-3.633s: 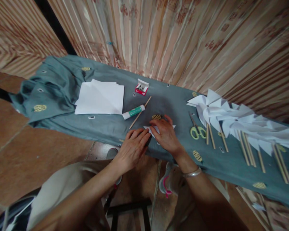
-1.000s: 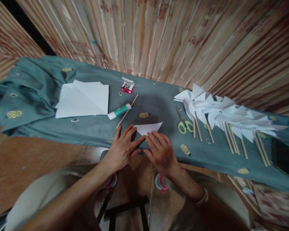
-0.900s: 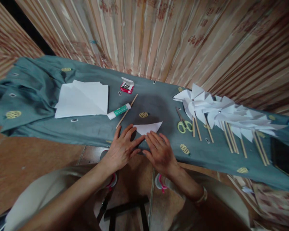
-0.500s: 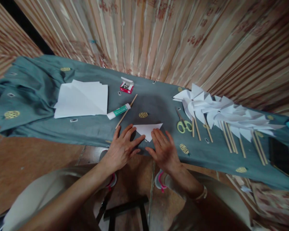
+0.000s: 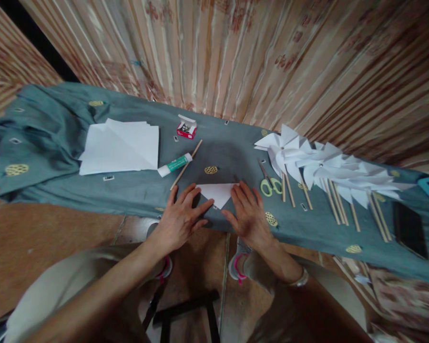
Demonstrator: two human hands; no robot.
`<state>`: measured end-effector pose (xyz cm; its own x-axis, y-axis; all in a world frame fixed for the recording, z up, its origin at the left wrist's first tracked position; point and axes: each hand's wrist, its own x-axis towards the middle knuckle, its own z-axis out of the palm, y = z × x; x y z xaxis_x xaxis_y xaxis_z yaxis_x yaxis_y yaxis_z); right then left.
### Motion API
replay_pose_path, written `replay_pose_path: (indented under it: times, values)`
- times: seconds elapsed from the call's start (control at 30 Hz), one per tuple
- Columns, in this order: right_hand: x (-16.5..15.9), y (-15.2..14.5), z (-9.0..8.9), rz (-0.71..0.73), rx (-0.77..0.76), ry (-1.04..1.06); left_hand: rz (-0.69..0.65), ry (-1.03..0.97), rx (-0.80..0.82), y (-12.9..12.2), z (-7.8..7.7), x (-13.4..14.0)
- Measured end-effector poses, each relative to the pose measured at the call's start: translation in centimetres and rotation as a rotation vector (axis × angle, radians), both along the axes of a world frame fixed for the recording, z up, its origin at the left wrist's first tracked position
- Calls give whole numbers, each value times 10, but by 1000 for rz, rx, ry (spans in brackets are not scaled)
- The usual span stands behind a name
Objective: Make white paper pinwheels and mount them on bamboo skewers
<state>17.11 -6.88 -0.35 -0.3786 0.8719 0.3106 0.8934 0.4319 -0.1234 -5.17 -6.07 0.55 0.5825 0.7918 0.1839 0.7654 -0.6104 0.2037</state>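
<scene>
Pleated curtains (image 5: 214,62) rise behind a long surface draped in grey-green cloth (image 5: 232,155), where you work with both hands over a white paper triangle (image 5: 218,193) near the front edge, its point facing you. Your left hand (image 5: 180,216) lies open, fingers spread and thumb out, fingertips at the triangle's left corner and lower left side. Your right hand (image 5: 248,214) is open too, fingers slightly parted, their tips on the right corner, thumb angled toward the lower point. Neither hand grips the sheet; it lies flat between them. Just beyond your left fingers, a glue stick (image 5: 175,165) rests across a wooden stick (image 5: 196,150); near your right are green-handled scissors (image 5: 267,178) and paper pinwheels (image 5: 321,164).
</scene>
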Motion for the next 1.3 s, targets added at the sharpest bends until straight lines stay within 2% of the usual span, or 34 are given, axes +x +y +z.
replay_pose_path:
  times: [0.3, 0.47, 0.53, 0.63, 0.77, 0.9, 1.0, 1.13, 1.3]
  values:
    - [-16, -27, 0, 192, 6, 13, -2, -9, 8, 1, -4, -1]
    - [-18, -33, 2, 265, 4, 93, -2, -20, -6, 0, -4, -1]
    - [-13, -28, 4, 223, 18, 140, -2, -35, -5, -1, -4, -1]
    - [-2, -13, 9, 58, 15, 214, -1, -99, 11, -1, -3, -3]
    - [11, 10, 11, -86, -37, 329, 59, -304, 22, 4, 2, -6]
    - [10, 25, 9, -89, -80, 372, 216, -569, -134, 9, 7, -6]
    - [8, 31, 7, -69, -119, 361, 283, -685, -275, 9, 6, -3]
    - [7, 36, 4, -17, -177, 326, 262, -783, -407, 8, 6, 6]
    - [5, 34, 6, 0, -139, 411, 214, -931, -619, 7, 10, 25]
